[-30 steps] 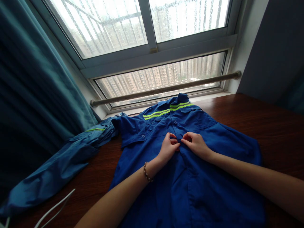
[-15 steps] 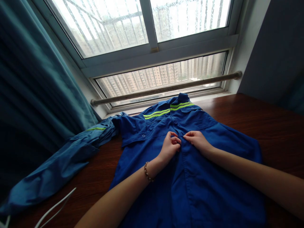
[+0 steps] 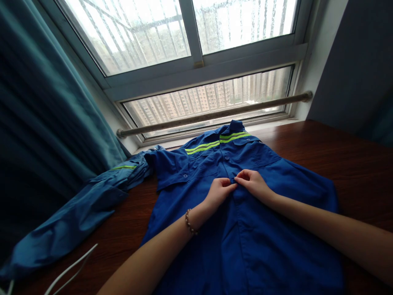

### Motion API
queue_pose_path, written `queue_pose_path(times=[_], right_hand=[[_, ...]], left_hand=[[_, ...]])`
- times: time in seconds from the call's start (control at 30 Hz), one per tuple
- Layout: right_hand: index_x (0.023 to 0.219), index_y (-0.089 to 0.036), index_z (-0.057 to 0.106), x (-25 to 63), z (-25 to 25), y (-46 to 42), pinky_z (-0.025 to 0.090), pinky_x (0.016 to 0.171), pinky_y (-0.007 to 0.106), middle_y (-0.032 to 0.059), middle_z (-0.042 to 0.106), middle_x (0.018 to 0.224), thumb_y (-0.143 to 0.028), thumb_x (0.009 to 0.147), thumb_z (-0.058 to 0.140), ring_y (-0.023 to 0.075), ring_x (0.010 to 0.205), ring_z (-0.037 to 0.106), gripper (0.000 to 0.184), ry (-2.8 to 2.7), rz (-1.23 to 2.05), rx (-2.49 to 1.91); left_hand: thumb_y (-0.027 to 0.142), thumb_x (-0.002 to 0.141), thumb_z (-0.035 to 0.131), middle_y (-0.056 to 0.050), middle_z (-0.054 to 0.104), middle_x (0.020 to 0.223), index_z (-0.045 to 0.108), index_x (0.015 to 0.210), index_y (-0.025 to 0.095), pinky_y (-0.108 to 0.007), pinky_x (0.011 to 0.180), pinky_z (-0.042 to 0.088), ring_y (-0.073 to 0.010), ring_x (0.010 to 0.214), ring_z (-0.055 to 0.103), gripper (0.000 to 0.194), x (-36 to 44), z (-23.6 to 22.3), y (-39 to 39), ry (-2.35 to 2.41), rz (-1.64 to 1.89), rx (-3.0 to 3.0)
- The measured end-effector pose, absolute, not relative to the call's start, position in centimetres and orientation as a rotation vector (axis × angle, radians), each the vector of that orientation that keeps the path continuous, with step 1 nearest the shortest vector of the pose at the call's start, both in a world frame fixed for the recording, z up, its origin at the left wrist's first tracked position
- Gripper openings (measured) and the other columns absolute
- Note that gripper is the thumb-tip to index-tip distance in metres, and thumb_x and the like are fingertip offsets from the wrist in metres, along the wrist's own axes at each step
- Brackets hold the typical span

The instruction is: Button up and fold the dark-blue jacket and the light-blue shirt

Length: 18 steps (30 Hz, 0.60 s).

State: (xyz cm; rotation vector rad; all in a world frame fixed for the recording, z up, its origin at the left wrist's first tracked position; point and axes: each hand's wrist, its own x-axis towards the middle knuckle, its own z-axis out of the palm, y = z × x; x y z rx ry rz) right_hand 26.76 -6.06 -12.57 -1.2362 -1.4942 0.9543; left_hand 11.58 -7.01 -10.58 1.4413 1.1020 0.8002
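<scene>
A blue work shirt (image 3: 276, 237) with yellow-green reflective stripes lies front up on the table, its collar toward the window. At the middle of its front placket, my left hand (image 3: 217, 191) pinches the cloth edge between thumb and fingers; a bracelet circles that wrist. Close on its right, my right hand (image 3: 252, 182) pinches the same placket with thumb and forefinger. Whatever button sits between the fingertips is hidden. One button (image 3: 226, 158) shows on the placket just above the hands.
The dark wooden table (image 3: 359, 172) runs under the shirt. Another blue garment (image 3: 70, 217) with a yellow-green stripe lies at the left, beside the teal curtain (image 3: 61, 90). A white cable (image 3: 72, 264) curves at lower left. A metal rail (image 3: 215, 116) crosses the window behind.
My left hand has turned, its thumb now stretched toward the placket and its fingers more closed. My right fingertips have shifted slightly left, nearer to the left hand.
</scene>
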Motion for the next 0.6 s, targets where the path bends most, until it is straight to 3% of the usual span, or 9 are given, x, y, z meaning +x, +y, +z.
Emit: queue_pose_path(times=[0.33,0.47,0.6], right_hand=[[0.06,-0.013,0.058,26.8,-10.8,-5.9,0.03,0.038,0.018,-0.0017,0.05,0.047,-0.019,0.067,0.06,0.0069,0.04,0.041,0.009,-1.199,1.4,-1.306],[0.065,-0.013,0.057,27.2,-10.5,-5.7,0.033,0.04,0.016,-0.001,0.051,0.051,-0.021,0.071,0.06,0.0068,0.044,0.045,0.01,-1.124,1.455,-1.291],[0.075,-0.015,0.055,27.3,-10.8,-5.5,0.035,0.042,0.016,-0.0007,0.053,0.06,-0.025,0.073,0.057,0.0083,0.05,0.05,0.011,-1.135,1.403,-1.268]], left_hand=[[0.022,0.057,0.067,0.003,0.047,0.053,0.048,0.054,0.013,-0.019,0.046,0.027,-0.0064,0.049,0.04,0.021,11.5,-11.0,-6.6,0.981,0.814,1.315],[0.021,0.056,0.065,0.002,0.053,0.058,0.055,0.06,0.013,-0.02,0.05,0.031,-0.0088,0.053,0.045,0.014,11.6,-10.7,-6.9,0.954,0.791,1.258],[0.026,0.062,0.062,0.005,0.047,0.052,0.052,0.061,0.014,-0.019,0.043,0.024,-0.0052,0.043,0.035,0.016,11.6,-10.6,-7.0,0.991,0.765,1.321]])
